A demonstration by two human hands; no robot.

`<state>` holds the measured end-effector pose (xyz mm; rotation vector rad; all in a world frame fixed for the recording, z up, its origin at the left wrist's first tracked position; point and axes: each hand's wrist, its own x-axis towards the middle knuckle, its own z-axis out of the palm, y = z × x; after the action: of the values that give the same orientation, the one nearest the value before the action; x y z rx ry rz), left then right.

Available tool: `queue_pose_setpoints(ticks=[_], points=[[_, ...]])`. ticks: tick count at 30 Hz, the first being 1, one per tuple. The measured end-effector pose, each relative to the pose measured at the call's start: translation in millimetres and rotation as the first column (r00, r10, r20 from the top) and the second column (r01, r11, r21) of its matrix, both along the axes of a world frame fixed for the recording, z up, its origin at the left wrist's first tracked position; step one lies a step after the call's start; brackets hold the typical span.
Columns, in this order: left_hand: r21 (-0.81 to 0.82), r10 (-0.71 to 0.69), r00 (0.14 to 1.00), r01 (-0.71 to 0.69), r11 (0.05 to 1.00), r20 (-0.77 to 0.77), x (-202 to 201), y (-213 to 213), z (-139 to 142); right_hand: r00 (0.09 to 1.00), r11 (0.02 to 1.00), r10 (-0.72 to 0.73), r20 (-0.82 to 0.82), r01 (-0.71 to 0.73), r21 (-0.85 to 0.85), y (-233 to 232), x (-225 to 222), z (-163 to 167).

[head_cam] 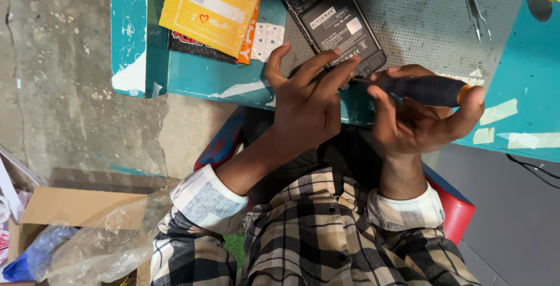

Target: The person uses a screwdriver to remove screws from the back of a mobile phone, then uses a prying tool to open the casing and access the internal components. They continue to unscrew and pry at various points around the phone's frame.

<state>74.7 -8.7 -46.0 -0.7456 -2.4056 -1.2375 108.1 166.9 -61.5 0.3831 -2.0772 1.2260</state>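
Two hands busy – my left hand point(306, 102) pins the phone point(332, 20), right hand point(420, 117) grips the screwdriver point(423, 89) – tip could slip, gouging the battery.

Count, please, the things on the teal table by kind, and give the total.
Opened phone: 1
Screwdriver, in right hand, left hand steadying the phone: 1
Tweezers: 1
Yellow packet: 1
Total: 4
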Motion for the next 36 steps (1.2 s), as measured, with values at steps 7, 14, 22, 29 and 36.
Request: queue_pose_setpoints(ticks=[7,14,22,29,36], points=[[0.05,-0.005,1.0,0.005,0.999,-0.007,0,-1,-2,0.999,0.999,0.031,-0.019,-0.031,0.019,2,-2,-1],[0.04,0.009,1.0,-0.009,0.999,0.006,-1,0,-2,0.999,0.998,0.044,-0.018,-0.043,0.056,-2,-6,8],[0.064,0.071,0.991,-0.079,0.995,0.114,-1,-1,2,0.986,0.941,0.114,0.119,-0.145,0.305,-3,-11,46],[0.302,0.013,0.945,-0.117,0.946,0.327,-4,-5,3,0.966,0.933,0.242,0.095,-0.258,0.25,5,-32,51],[0.343,-0.028,0.954,-0.08,0.936,0.299,-4,-8,-2,0.917,0.909,0.323,0.235,-0.369,0.191,14,-30,59]])
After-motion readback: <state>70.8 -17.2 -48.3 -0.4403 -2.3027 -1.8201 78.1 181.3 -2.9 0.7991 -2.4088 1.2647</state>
